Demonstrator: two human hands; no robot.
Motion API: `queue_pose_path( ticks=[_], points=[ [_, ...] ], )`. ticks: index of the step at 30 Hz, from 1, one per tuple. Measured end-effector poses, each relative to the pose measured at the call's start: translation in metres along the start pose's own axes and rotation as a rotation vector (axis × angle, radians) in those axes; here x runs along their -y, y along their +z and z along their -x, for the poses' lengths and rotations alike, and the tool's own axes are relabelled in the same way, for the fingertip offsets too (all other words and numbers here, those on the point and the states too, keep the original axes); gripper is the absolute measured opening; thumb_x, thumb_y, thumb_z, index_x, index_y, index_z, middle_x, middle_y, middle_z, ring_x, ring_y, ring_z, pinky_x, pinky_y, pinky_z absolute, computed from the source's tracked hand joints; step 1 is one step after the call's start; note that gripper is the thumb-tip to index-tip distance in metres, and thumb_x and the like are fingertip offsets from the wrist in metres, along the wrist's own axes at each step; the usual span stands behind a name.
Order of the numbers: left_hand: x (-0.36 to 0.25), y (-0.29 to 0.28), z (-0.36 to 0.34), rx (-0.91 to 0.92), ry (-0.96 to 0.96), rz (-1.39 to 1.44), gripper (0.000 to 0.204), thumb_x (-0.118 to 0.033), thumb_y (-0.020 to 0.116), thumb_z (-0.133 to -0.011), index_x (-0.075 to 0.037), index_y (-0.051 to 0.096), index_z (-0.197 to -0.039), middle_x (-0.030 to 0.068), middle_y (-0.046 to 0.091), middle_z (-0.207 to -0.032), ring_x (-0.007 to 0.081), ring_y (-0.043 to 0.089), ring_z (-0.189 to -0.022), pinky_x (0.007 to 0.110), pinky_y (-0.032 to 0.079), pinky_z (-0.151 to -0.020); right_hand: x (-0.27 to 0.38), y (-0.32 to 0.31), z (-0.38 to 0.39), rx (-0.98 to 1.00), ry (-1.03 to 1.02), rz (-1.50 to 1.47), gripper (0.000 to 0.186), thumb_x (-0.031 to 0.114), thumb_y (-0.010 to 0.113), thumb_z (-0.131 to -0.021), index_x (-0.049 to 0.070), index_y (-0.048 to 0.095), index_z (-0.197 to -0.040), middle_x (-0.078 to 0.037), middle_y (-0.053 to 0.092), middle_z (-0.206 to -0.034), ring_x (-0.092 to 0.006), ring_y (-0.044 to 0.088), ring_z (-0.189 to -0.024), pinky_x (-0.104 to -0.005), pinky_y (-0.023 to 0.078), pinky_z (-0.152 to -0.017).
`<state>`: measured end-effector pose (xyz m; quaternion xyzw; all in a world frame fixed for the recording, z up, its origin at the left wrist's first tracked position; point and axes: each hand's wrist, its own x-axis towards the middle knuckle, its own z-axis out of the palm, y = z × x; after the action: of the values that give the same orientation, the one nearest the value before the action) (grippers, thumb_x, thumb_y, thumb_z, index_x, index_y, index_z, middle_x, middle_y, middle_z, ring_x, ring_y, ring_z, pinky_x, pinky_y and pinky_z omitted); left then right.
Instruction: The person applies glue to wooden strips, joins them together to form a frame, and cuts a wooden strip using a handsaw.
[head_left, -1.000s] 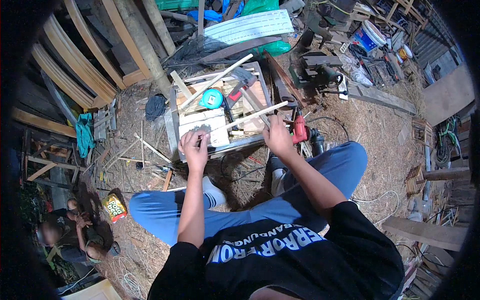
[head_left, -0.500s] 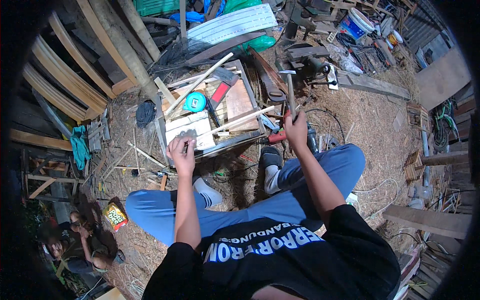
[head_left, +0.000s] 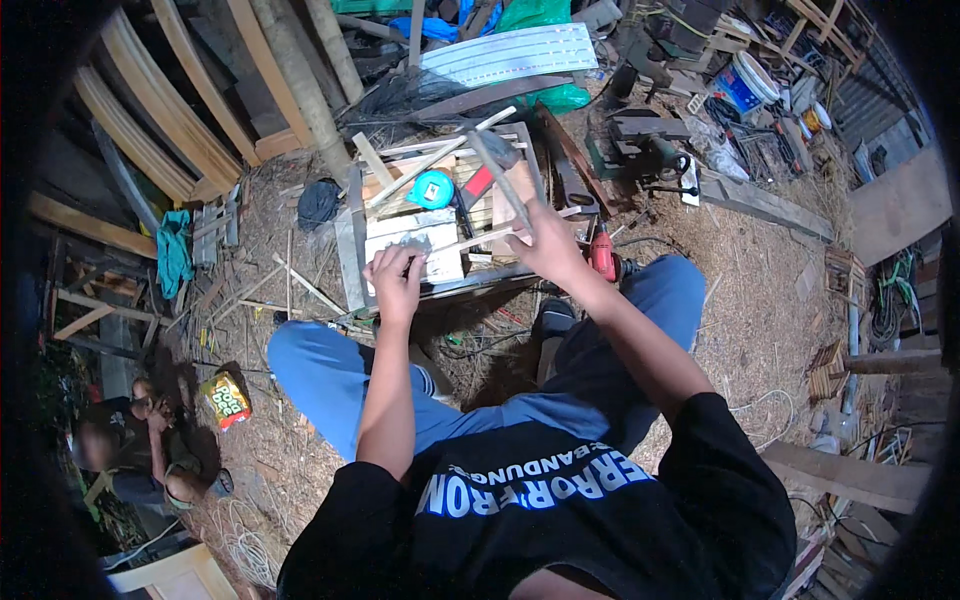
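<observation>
My right hand (head_left: 548, 245) is closed around the handle of a hammer (head_left: 503, 185), raised over the right part of a low wooden worktable (head_left: 350, 255). The hammer's head is blurred. My left hand (head_left: 395, 278), its fingers pinched together, rests at the table's near left edge, beside a white board (head_left: 440, 272). Whatever lies between those fingertips is too small to make out. A thin wood strip (head_left: 475, 241) runs from near the left fingertips toward the right hand. Behind it lie a teal tape measure (head_left: 432, 189) and a red-and-grey tool (head_left: 478, 182), partly covered by the hammer.
A red power drill (head_left: 603, 255) stands near my right knee, and a handsaw (head_left: 575, 190) lies beyond the table's right side. A bench vise (head_left: 655, 150) is farther right. Curved wood pieces (head_left: 150, 90) lean at left. Another person (head_left: 150, 440) sits at lower left by a snack bag (head_left: 226, 399).
My right hand has swung the hammer leftward from beside the table to over it. The left hand still pinches at the near left edge. The whole view has shifted a little.
</observation>
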<state>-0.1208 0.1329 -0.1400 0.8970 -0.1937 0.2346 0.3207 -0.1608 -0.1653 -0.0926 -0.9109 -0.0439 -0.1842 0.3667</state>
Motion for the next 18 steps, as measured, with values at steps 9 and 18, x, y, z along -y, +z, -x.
queue_pose_path(
  ticks=[9,18],
  points=[
    [-0.007,-0.006,0.006,-0.032,-0.016,0.106,0.007,-0.021,0.076,-0.092,-0.013,0.075,-0.093,0.0032,0.071,-0.098,0.0249,0.063,-0.102,0.041,0.035,-0.096,0.031,0.058,-0.026,0.282,-0.098,0.019,0.038,0.018,0.082,-0.084,0.0,0.054,-0.102,-0.026,0.071,-0.091,-0.0475,0.07,-0.092,-0.0552,0.055,-0.082],
    [0.005,-0.011,0.006,-0.079,-0.16,0.362,0.002,-0.009,0.074,-0.092,-0.007,0.073,-0.093,0.0073,0.073,-0.095,0.0268,0.068,-0.095,0.041,0.047,-0.092,0.028,0.072,-0.017,0.272,-0.059,0.032,0.04,0.015,0.082,-0.086,0.0,0.053,-0.109,-0.026,0.072,-0.092,-0.0495,0.069,-0.097,-0.0577,0.053,-0.081]
  ],
)
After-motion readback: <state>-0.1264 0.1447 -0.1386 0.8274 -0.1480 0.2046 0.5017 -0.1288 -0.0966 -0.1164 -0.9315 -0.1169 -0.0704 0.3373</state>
